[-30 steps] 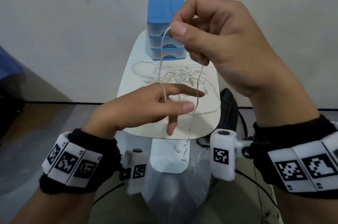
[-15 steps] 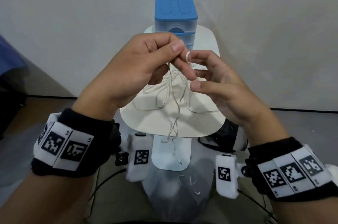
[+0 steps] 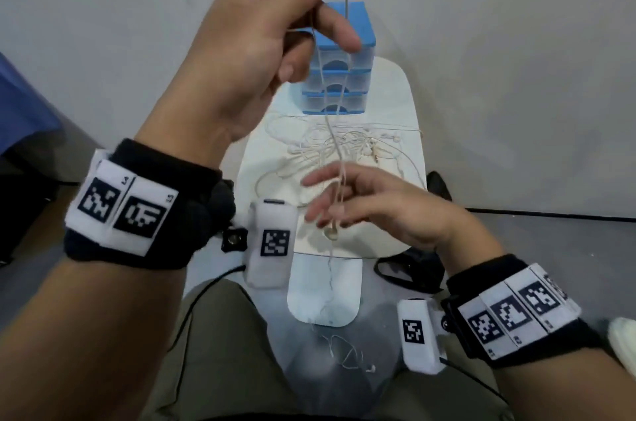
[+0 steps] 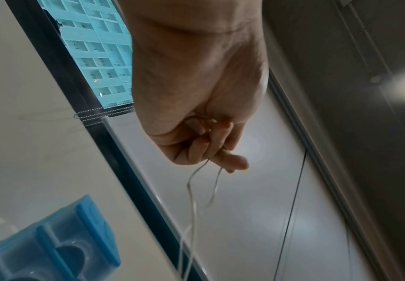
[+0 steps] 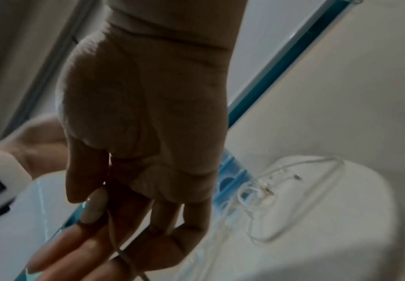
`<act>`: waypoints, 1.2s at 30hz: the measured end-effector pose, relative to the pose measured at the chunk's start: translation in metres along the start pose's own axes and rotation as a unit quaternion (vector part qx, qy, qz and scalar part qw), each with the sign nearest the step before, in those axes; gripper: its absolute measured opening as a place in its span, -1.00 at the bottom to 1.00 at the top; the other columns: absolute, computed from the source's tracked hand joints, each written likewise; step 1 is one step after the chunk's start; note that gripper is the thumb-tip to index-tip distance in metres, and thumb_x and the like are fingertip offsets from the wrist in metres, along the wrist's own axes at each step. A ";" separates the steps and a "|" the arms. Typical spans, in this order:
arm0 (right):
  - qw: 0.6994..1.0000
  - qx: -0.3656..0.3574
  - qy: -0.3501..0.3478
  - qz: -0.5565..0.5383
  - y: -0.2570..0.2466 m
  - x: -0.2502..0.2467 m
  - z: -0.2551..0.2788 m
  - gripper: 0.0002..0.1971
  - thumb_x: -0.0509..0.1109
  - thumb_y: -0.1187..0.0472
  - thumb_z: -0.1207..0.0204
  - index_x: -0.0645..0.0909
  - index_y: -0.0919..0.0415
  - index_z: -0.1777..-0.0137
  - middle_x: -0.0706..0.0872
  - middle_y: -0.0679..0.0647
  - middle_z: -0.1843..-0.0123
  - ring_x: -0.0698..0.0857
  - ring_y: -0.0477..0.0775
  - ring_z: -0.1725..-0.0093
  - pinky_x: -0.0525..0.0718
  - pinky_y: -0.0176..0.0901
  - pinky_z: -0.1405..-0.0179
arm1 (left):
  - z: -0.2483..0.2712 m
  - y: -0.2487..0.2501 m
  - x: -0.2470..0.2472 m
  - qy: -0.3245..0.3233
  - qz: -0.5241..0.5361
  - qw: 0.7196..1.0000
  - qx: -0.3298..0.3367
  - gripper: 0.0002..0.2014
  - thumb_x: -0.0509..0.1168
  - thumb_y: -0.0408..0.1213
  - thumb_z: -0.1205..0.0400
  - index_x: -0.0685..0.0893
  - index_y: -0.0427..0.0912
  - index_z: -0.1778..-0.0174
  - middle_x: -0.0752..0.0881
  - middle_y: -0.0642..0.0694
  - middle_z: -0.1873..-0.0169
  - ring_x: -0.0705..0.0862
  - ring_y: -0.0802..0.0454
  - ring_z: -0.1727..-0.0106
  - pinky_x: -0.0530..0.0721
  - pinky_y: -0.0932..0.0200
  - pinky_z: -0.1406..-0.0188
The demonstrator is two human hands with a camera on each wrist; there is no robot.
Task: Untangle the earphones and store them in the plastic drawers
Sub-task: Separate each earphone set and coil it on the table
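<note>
White earphone cord (image 3: 339, 159) runs taut between the two hands. Nearest, the right hand (image 3: 378, 203) sits low over the front of the table (image 3: 409, 104), fingers loosely spread with the cord passing between them; an earbud (image 3: 332, 233) dangles just below (whether those fingers actually pinch the cord cannot be told). Higher up, the left hand (image 3: 261, 42) is raised, thumb and forefinger pinching the cord's upper end, two strands hanging from it (image 4: 191, 190). Beyond, tangled earphones (image 3: 347, 145) lie in a loose heap on the tabletop. Farthest, the blue plastic drawers (image 3: 354, 76) stand at the table's back edge, all three closed.
</note>
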State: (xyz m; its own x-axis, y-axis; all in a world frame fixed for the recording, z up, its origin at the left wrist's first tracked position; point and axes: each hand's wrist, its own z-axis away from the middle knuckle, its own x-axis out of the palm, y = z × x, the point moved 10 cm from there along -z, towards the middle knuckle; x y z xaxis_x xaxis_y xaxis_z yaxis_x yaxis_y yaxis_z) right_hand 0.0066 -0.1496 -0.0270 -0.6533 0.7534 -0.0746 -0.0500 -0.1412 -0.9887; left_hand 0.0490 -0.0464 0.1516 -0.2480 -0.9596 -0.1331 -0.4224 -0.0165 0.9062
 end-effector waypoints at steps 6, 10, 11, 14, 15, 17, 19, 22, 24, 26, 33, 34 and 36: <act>0.986 0.060 -0.062 0.141 0.003 0.026 0.006 -0.63 0.17 0.09 -0.85 0.73 0.29 -0.04 0.84 0.32 0.07 0.72 0.03 0.07 0.60 -0.26 0.04 | -0.006 0.005 -0.027 0.023 -0.050 0.998 0.016 -0.70 0.09 -0.18 -0.89 0.72 -0.14 -0.32 0.72 0.01 0.33 0.29 0.08 0.52 0.34 0.26 0.44; 0.994 -0.045 -0.030 0.090 -0.059 0.024 0.013 -0.60 0.17 0.07 -0.83 0.74 0.31 0.00 0.80 0.29 0.15 0.70 0.11 0.11 0.56 0.01 0.06 | 0.008 -0.038 0.004 -0.103 -0.098 0.987 -0.076 -0.71 0.17 -0.17 -0.86 0.78 -0.13 -0.28 0.81 -0.05 0.16 0.56 0.06 0.40 0.51 0.25 0.33; 0.995 -0.081 -0.013 0.064 -0.080 0.020 0.017 -0.61 0.16 0.08 -0.80 0.73 0.32 0.00 0.78 0.33 0.16 0.69 0.17 0.11 0.56 0.03 0.08 | 0.020 -0.053 0.020 -0.149 -0.090 0.979 -0.103 -0.69 0.15 -0.16 -0.86 0.83 -0.10 -0.19 0.82 -0.05 0.20 0.64 0.04 0.34 0.56 0.16 0.22; 0.984 -0.172 0.039 -0.011 -0.130 0.003 0.033 -0.61 0.08 0.12 -0.79 0.68 0.35 -0.04 0.73 0.36 0.18 0.62 0.30 0.15 0.47 0.09 0.21 | 0.052 -0.084 0.055 -0.206 0.055 0.962 -0.171 -0.52 0.00 -0.07 -0.81 0.86 -0.03 0.08 0.83 -0.10 0.25 0.68 -0.02 0.26 0.51 -0.07 0.06; 0.979 -0.190 0.065 -0.016 -0.141 -0.007 0.039 -0.61 0.06 0.12 -0.80 0.67 0.33 -0.06 0.73 0.35 0.17 0.61 0.31 0.14 0.43 0.11 0.22 | 0.058 -0.092 0.061 -0.202 0.115 0.954 -0.191 -0.50 -0.03 0.00 -0.82 0.83 -0.07 -0.10 0.83 -0.18 0.06 0.67 -0.06 0.23 0.50 -0.04 0.07; 0.967 -0.216 0.131 -0.012 -0.156 -0.030 0.049 -0.60 0.03 0.11 -0.84 0.66 0.30 -0.07 0.73 0.31 0.09 0.65 0.27 0.09 0.49 0.06 0.17 | 0.070 -0.108 0.071 -0.220 0.175 0.935 -0.218 -0.35 -0.09 0.22 -0.80 0.69 -0.12 -0.46 0.71 -0.32 -0.31 0.70 -0.15 0.01 0.55 -0.03 -0.01; 0.954 -0.228 0.193 -0.034 -0.161 -0.052 0.057 -0.61 0.04 0.07 -0.85 0.64 0.30 -0.10 0.75 0.23 0.09 0.69 0.20 0.05 0.56 -0.05 0.13 | 0.088 -0.117 0.094 -0.299 0.171 0.913 -0.217 -0.22 -0.01 0.37 -0.73 0.57 -0.18 -0.60 0.62 -0.37 -0.46 0.68 -0.23 -0.27 0.59 -0.07 -0.23; 0.928 -0.241 0.273 -0.084 -0.162 -0.078 0.071 -0.61 0.07 0.02 -0.84 0.66 0.24 -0.11 0.76 0.12 0.16 0.71 0.13 0.02 0.57 -0.11 0.12 | 0.125 -0.135 0.127 -0.429 0.048 0.877 -0.212 -0.45 0.28 0.09 -0.75 0.63 -0.28 -0.48 0.72 -0.39 -0.33 0.70 -0.20 -0.33 0.57 -0.24 -0.46; 0.905 -0.255 0.317 -0.124 -0.160 -0.095 0.084 -0.62 0.09 0.00 -0.83 0.68 0.20 -0.08 0.74 0.09 0.18 0.71 0.10 0.02 0.54 -0.13 0.16 | 0.142 -0.154 0.135 -0.473 -0.054 0.846 -0.240 -0.66 0.25 -0.13 -0.83 0.72 -0.36 -0.26 0.80 -0.41 -0.16 0.73 -0.09 -0.18 0.59 -0.20 -0.43; 0.872 -0.261 0.383 -0.157 -0.146 -0.121 0.101 -0.66 0.15 0.03 -0.79 0.70 0.16 0.01 0.69 0.05 0.24 0.69 0.06 0.10 0.49 -0.16 0.24 | 0.150 -0.168 0.131 -0.476 -0.115 0.829 -0.270 -0.65 0.17 -0.17 -0.87 0.77 -0.35 -0.10 0.83 -0.36 -0.09 0.74 0.00 -0.09 0.61 -0.02 -0.29; 0.815 0.036 0.563 -0.131 0.007 -0.156 0.134 -0.71 0.19 0.20 -0.63 0.65 0.20 0.27 0.63 0.00 0.51 0.59 0.04 0.48 0.39 -0.22 0.48 | 0.114 -0.131 0.092 -0.324 -0.108 0.899 -0.274 -0.55 0.06 -0.06 -0.89 0.60 -0.24 0.21 0.54 -0.18 0.50 0.68 -0.11 0.35 0.65 -0.05 0.02; 0.825 0.098 0.546 -0.109 0.028 -0.150 0.132 -0.74 0.19 0.22 -0.63 0.64 0.23 0.21 0.66 0.01 0.53 0.63 0.05 0.50 0.39 -0.23 0.51 | 0.106 -0.119 0.088 -0.302 -0.101 0.912 -0.260 -0.56 0.07 -0.07 -0.89 0.60 -0.26 0.18 0.47 -0.13 0.53 0.60 -0.08 0.41 0.67 -0.06 0.06; 0.849 0.219 0.479 -0.037 0.059 -0.132 0.126 -0.78 0.16 0.28 -0.64 0.64 0.28 0.09 0.71 0.05 0.54 0.69 0.07 0.56 0.38 -0.23 0.49 | 0.093 -0.095 0.081 -0.268 -0.075 0.932 -0.233 -0.59 0.08 -0.09 -0.88 0.61 -0.27 0.15 0.38 -0.04 0.55 0.44 -0.03 0.48 0.66 -0.02 0.20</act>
State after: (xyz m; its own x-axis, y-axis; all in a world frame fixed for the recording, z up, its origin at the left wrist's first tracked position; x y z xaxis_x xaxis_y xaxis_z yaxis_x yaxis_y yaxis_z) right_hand -0.0052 -0.3383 -0.0590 0.2674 0.9178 -0.2935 -0.4768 -0.1387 -0.8680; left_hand -0.0122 -0.0966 0.0176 -0.6693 -0.6601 -0.3410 -0.0939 -0.3801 0.9201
